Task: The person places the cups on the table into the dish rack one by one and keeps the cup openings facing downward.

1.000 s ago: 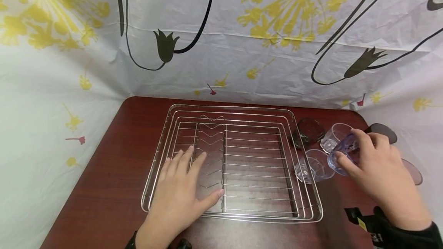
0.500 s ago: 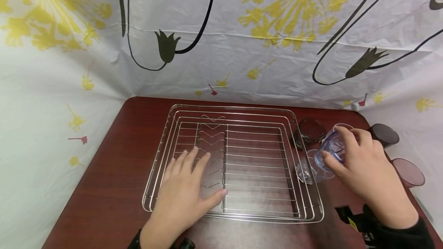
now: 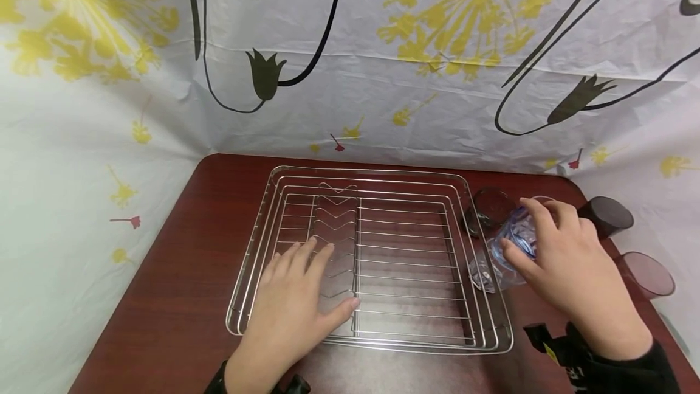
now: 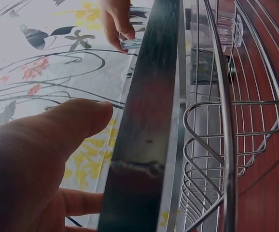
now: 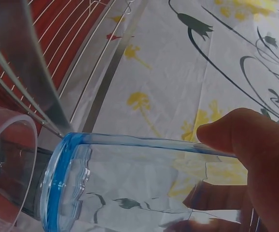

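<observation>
My right hand holds a blue-tinted drinking glass by its side, beyond the right side of the wire dish rack. The glass is tilted, its thick blue base pointing left in the right wrist view. Close under it, a clear glass lies beside the rack, partly covered. Another clear glass behind is mostly hidden by the held one. Over the rack's left front part, my left hand has its fingers spread and holds nothing; whether it touches the wires I cannot tell.
A dark glass stands by the rack's back right corner. Farther right are a black cup and a pinkish glass near the table edge. Patterned sheeting hangs behind and beside the brown table.
My right hand has moved left with the blue glass, closer to the rack and over the clear glasses. The black cup and pinkish glass are more exposed. My left hand has barely shifted.
</observation>
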`<state>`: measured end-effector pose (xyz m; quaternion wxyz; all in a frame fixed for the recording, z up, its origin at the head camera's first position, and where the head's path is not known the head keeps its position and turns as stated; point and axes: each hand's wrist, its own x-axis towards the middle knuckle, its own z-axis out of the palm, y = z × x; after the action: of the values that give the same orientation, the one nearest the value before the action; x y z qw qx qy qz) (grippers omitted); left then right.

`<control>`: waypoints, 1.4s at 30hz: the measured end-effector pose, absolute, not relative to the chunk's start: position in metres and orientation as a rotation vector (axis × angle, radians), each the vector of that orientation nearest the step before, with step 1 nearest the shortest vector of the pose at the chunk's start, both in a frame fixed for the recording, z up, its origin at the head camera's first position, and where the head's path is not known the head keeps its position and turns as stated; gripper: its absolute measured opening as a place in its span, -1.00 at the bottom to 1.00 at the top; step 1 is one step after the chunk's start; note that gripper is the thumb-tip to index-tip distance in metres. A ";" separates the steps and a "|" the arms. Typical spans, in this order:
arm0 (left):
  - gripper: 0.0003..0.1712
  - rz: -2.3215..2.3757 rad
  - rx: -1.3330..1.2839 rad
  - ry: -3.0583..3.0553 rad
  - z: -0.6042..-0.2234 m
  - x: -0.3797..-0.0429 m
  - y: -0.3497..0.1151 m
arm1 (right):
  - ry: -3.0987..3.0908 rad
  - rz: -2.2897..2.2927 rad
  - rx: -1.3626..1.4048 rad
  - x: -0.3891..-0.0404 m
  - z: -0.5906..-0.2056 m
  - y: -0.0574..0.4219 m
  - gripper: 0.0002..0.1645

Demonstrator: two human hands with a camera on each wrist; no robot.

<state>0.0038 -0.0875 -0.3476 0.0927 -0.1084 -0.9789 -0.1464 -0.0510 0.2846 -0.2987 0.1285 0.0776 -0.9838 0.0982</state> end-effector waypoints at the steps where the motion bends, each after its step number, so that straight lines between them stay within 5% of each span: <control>1: 0.00 -0.434 -0.320 -2.907 -0.348 0.004 -0.087 | -2.860 0.282 0.227 -0.051 -0.298 0.284 -0.19; 42: -0.01 -0.457 -0.440 -2.905 -0.341 0.000 -0.063 | -2.879 0.180 0.407 -0.047 -0.287 0.238 -0.14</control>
<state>0.0001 -0.0627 -0.3414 0.0839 -0.1474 -0.9735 -0.1533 -0.0474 0.2382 -0.2868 0.1140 0.1389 -0.9818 0.0612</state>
